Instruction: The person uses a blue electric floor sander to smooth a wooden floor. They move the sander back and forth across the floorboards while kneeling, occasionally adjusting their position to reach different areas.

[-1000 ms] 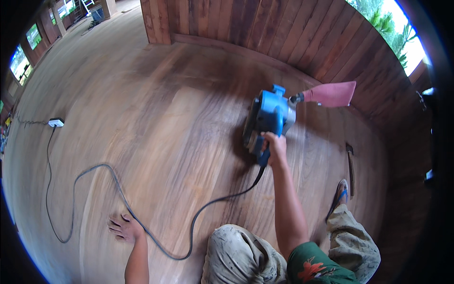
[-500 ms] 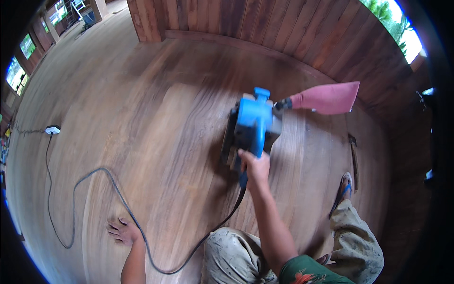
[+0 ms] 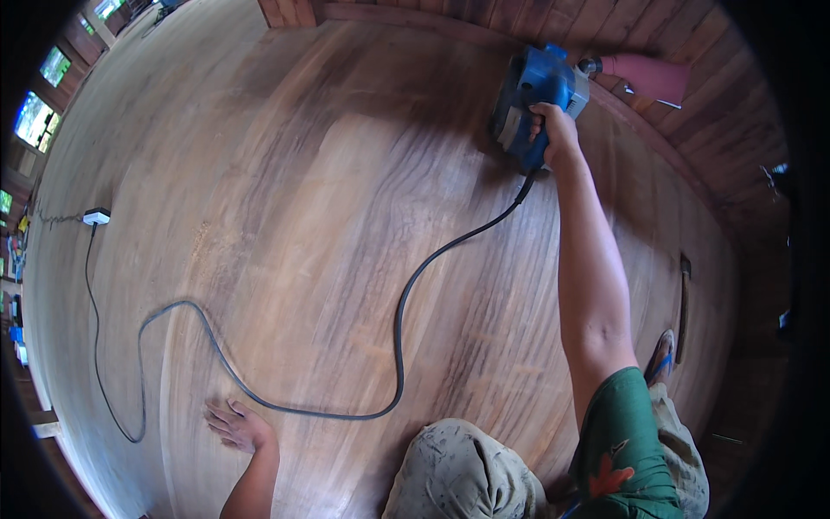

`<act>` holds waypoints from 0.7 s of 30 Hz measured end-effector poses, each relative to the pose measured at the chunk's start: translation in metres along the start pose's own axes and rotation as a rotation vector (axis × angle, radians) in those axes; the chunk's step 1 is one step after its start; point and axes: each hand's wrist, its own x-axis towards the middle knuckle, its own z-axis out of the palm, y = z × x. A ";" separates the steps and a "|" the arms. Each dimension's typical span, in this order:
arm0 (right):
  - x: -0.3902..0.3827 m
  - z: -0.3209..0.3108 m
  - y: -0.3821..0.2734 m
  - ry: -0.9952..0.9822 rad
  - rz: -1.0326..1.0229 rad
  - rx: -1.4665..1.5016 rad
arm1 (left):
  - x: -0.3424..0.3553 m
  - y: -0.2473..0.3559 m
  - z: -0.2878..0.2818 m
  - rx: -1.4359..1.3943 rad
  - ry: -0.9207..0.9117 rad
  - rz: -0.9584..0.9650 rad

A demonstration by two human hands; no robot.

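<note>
A blue belt sander (image 3: 538,91) rests on the wooden floor (image 3: 328,242) near the foot of the plank wall. My right hand (image 3: 555,130) is wrapped round its rear handle, the arm stretched far forward. From the sander's side sticks out a pink dust bag (image 3: 647,78). A black power cord (image 3: 399,337) runs from the handle back across the floor in loops. My left hand (image 3: 238,426) lies flat on the boards at the lower left, fingers spread, just beside the cord and holding nothing.
At the left the cord meets a white socket block (image 3: 97,216). A hammer-like tool with a long handle (image 3: 685,298) lies near my sandaled foot (image 3: 662,355) on the right. The reddish plank wall (image 3: 484,16) bounds the far and right sides.
My right hand has pushed the sander forward and to the right, up to the wall, drawing the cord out after it. The left hand stays flat on the floor.
</note>
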 end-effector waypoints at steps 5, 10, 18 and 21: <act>-0.079 -0.004 0.023 0.001 -0.035 0.032 | -0.002 0.005 -0.004 -0.030 -0.004 0.000; -0.188 -0.005 0.055 0.009 0.006 0.036 | -0.007 0.012 -0.010 -0.053 -0.014 -0.026; -0.334 0.005 0.102 0.076 -0.006 -0.008 | -0.011 0.017 -0.015 -0.088 0.026 -0.018; -0.362 0.010 0.108 0.115 -0.013 -0.020 | -0.018 0.011 -0.027 -0.252 0.002 0.086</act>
